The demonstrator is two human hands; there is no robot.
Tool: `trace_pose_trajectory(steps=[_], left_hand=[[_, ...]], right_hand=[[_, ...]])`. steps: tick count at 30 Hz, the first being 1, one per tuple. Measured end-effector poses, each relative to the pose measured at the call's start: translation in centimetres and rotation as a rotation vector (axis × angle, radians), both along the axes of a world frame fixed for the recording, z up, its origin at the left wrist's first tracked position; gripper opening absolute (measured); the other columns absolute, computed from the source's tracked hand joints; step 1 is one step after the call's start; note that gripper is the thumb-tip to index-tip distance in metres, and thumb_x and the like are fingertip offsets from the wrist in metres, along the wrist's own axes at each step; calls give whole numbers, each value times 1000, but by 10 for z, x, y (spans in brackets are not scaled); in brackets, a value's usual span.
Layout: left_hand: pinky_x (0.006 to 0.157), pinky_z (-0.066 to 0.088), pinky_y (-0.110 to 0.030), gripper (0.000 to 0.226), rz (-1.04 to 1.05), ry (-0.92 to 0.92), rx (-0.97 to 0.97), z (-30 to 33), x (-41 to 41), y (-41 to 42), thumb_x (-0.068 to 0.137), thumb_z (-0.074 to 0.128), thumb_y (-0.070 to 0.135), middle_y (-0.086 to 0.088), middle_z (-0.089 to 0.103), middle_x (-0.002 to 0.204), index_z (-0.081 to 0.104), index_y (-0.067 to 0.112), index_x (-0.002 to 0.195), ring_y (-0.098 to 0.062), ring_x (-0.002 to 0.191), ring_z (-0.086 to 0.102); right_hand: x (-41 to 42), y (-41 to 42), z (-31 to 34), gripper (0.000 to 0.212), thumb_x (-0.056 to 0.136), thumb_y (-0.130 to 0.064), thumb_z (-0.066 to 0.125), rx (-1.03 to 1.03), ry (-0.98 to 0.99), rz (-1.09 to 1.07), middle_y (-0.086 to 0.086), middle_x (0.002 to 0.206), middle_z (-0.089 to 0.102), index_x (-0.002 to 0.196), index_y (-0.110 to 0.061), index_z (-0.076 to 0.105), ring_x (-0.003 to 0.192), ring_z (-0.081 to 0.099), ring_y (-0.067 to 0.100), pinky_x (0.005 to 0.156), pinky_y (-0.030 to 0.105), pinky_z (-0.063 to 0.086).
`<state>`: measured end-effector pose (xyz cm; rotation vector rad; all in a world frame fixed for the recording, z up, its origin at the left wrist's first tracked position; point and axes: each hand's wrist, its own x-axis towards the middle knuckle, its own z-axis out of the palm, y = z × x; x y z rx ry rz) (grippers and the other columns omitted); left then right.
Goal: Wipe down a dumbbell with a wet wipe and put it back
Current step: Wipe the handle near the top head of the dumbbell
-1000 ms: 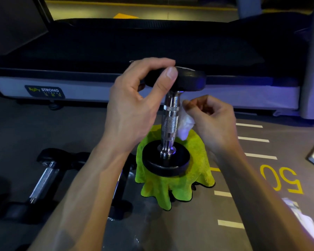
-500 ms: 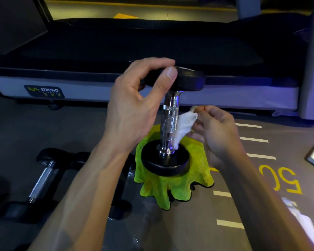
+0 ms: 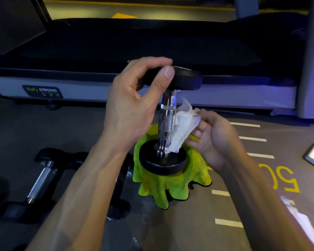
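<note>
The dumbbell (image 3: 168, 124) has black end discs and a shiny silver handle with a fine crosshatched band. The wipe (image 3: 183, 127) is white. The cloth (image 3: 172, 189) is bright lime green with a dark edge. The floor (image 3: 198, 223) is grey, marked with white dashes and a yellow number.

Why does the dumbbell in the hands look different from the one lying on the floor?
The held dumbbell stands upright on a green cloth; the floor dumbbell lies on its side. The left hand grips the held one's top and the right hand holds a white wipe against its handle; nobody touches the other. Both have black ends and shiny metal handles.
</note>
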<state>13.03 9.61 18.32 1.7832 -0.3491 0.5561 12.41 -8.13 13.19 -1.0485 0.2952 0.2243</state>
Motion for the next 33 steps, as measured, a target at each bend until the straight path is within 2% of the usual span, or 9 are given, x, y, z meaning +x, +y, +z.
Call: trace_pose_trajectory(steps=[2,5,7,11,15,18,24,28,33], left_hand=[[89,50,-28,17,4,-1,3,0,0,0,103,65,33,2,74,114,73,27,117,-7,105,67],[89,50,-28,16,9,1,5,1,0,0,104,65,34,3,74,114,73,27,116,-6,105,67],[89,49,-29,15,9,3,1,1,-1,-1,103,65,35,3,74,115,73,29,116,-6,106,68],[92,51,-31,14,8,6,-3,0,-1,-1,103,65,35,4,74,116,72,31,115,-8,109,68],[91,51,-30,16,6,7,-7,1,-1,-1,103,65,34,3,74,117,73,28,116,-8,109,68],[90,48,-26,15,1,5,-8,1,-1,-2,103,65,33,2,74,117,73,28,116,-7,109,68],[92,52,-31,13,3,-3,-4,1,-2,-2,103,65,34,3,74,115,71,31,115,-8,108,68],[92,52,-31,14,6,-3,-4,1,-2,-2,103,66,32,2,74,115,72,29,115,-8,107,68],[91,52,-32,13,13,-3,-1,1,-3,-1,103,66,34,5,74,115,72,31,114,-7,107,68]], right_hand=[[-5,4,-2,28,90,-31,68,-11,-33,47,13,112,76,110,-12,72,95,69,23,89,43,54],[-11,10,-6,37,81,-16,76,-60,-110,21,10,106,76,116,-10,69,91,73,18,81,35,56],[-11,11,-6,24,89,0,69,-68,-121,-49,10,103,76,111,-10,71,86,73,16,74,31,58],[-7,4,-3,33,97,8,50,-109,-111,-170,5,92,78,98,-13,76,81,71,17,71,29,61],[-8,4,-2,24,96,1,49,-93,-42,-233,12,91,70,88,-9,69,85,65,26,76,39,55],[-11,10,-1,21,96,-6,50,-42,-15,-149,16,97,68,103,-4,69,81,64,26,78,39,53],[-9,16,9,22,97,-25,57,142,-55,-156,13,119,75,114,-17,69,109,71,33,98,47,56],[-30,36,6,30,104,-28,48,-80,-134,-38,21,110,76,103,-9,72,96,70,33,90,45,53],[-44,17,6,50,103,-34,41,155,-57,17,9,87,75,79,-3,73,87,72,20,87,33,56]])
